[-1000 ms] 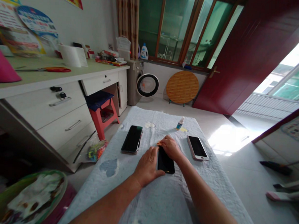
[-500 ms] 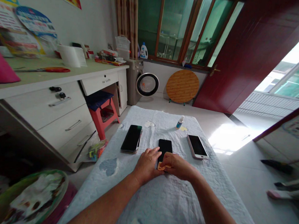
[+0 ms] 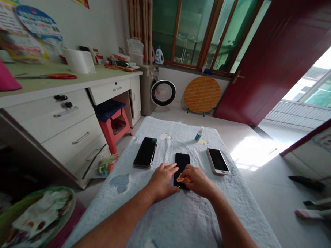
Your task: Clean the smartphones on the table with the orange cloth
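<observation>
A black smartphone (image 3: pixel 182 161) lies face up on the pale blue cloth (image 3: pixel 174 226) that covers the table. My left hand (image 3: pixel 164 178) rests along its left edge, thumb and fingers spread. Bunched in my right hand (image 3: pixel 197 179) is an orange cloth (image 3: pixel 181 179), pressed on the lower part of the phone's screen. Another dark phone (image 3: pixel 145 152), seemingly thicker or stacked, lies to the left. On the right is a white-framed phone (image 3: pixel 218 161). A small spray bottle (image 3: pixel 199 135) with a blue label stands behind them.
A desk with drawers (image 3: pixel 64 114) runs along the left, with a red stool (image 3: pixel 113 125) partly under it. A waste bin (image 3: pixel 74 207) with used tissues stands at the lower left. Beyond the table are a washing machine (image 3: pixel 147 90) with its door open and a round wooden board (image 3: pixel 202 94).
My right hand has moved the orange cloth slightly up the phone's screen, away from its bottom edge. My left hand stays beside the phone, its thumb now apart from the right hand.
</observation>
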### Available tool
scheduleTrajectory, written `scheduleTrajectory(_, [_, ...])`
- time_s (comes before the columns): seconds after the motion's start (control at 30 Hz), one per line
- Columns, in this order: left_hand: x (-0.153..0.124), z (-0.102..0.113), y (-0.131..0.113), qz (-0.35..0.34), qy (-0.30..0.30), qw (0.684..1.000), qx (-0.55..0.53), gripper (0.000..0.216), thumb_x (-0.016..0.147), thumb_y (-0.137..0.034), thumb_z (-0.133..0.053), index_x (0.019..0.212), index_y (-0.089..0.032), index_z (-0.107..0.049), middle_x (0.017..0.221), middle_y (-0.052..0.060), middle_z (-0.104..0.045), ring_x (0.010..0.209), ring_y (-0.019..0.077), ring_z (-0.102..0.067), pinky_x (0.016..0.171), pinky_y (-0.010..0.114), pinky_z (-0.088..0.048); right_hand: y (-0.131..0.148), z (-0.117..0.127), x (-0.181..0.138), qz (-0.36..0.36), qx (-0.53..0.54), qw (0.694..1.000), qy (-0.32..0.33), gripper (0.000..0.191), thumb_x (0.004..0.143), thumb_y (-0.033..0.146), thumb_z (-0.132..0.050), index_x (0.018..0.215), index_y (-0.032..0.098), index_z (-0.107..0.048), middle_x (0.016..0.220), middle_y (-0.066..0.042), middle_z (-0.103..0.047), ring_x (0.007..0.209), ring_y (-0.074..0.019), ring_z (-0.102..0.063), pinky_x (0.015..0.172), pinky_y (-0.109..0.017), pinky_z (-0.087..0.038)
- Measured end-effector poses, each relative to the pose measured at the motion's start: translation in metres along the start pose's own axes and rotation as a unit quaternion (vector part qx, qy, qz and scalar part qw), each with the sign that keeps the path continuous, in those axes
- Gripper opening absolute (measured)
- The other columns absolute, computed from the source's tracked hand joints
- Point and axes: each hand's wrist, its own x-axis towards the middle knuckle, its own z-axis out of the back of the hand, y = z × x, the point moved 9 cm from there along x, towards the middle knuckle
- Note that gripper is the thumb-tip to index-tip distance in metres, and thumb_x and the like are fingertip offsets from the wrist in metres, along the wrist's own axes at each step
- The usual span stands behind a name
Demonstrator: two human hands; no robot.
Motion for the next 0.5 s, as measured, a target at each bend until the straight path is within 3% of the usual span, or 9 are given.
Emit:
scheduleTrajectory(0.23, [0.002,0.004,-0.004,-0.012,-0.019,1.0,-0.005,0.061,0.072,-0.047,-0.072,0.124,-0.018,-0.058,0.14,0.009,-0.052,0.12,0.0284,-0.048,0.103,0.04,-0.039,0.032,-0.015,0.005,0.063,0.011,0.998,0.015,0.027,0.079,0.007,-0.054,0.089,0.023,-0.075,0.094,-0.003,-0.063,0.092,-0.0147,-0.057,0.083,-0.024,-0.04])
scheduleTrajectory(0.5, [0.001,-0.001,0.001,-0.011,-0.001,1.0,0.008,0.07,0.074,-0.056,-0.068,0.132,-0.019,-0.053,0.144,0.008,-0.047,0.123,0.0285,-0.046,0.105,0.042,-0.037,0.013,-0.003,-0.007,0.034,0.027,0.996,0.074,0.024,0.077,0.009,-0.058,0.089,0.021,-0.076,0.085,-0.003,-0.064,0.079,-0.0126,-0.058,0.074,-0.022,-0.042])
